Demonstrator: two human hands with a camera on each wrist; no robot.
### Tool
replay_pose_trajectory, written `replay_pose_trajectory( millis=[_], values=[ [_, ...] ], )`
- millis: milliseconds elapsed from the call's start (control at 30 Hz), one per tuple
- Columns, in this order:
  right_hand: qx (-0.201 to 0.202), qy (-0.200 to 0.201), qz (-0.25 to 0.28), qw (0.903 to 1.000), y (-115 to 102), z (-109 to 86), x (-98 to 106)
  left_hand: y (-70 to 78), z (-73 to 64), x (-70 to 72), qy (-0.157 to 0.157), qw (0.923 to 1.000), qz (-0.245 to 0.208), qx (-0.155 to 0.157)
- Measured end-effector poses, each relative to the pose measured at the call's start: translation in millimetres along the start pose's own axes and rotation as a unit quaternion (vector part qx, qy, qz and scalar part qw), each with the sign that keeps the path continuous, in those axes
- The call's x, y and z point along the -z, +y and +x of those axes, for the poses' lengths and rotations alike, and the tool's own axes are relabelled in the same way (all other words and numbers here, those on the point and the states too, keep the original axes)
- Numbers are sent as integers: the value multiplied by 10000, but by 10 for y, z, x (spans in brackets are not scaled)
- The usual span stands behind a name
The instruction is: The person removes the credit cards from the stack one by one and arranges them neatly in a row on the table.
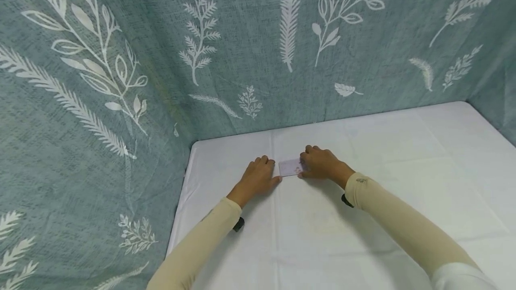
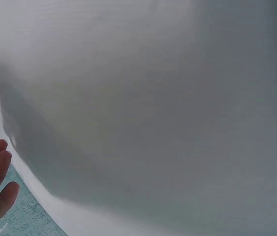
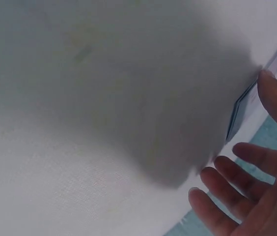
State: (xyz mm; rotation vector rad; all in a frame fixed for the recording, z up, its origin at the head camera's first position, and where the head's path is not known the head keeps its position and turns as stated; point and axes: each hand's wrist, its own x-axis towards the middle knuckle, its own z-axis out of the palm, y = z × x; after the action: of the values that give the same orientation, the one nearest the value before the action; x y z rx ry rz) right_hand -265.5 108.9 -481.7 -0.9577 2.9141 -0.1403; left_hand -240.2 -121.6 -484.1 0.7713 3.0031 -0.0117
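Observation:
A thin, flat lilac rectangle with a small printed pattern (image 1: 289, 168) lies on the white-covered table; its exact kind is unclear. My right hand (image 1: 320, 163) grips its right end, thumb at the near edge and curled fingers at the far side, covering that end. In the right wrist view, the rectangle (image 3: 240, 115) shows a dark thin edge between the thumb and fingers of the right hand (image 3: 256, 196). At its left end, my left hand (image 1: 259, 175) rests on the table holding nothing, thumb tip close to the near-left corner. The left wrist view catches only some left-hand fingers (image 2: 1, 169).
The white tablecloth (image 1: 322, 236) stretches around both hands, with its far edge behind them. A blue-green curtain with white leaf prints (image 1: 258, 48) hangs behind the table and along the left side. Dark wrist devices (image 1: 238, 224) show under both sleeves.

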Motion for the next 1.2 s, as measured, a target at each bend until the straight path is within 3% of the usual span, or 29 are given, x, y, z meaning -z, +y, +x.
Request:
replay_pose_trajectory(
  millis=[267,500,1200],
  values=[
    [-53,-70,-46,10000,-2,10,0,60,90,63,-134,9996,-205,-143],
    [236,199,-163,9994,2,24,1,94,159,48,-253,9992,-227,-229],
    [189,205,-209,9994,3,79,-40,132,276,35,-395,9981,-437,-172]
  ],
)
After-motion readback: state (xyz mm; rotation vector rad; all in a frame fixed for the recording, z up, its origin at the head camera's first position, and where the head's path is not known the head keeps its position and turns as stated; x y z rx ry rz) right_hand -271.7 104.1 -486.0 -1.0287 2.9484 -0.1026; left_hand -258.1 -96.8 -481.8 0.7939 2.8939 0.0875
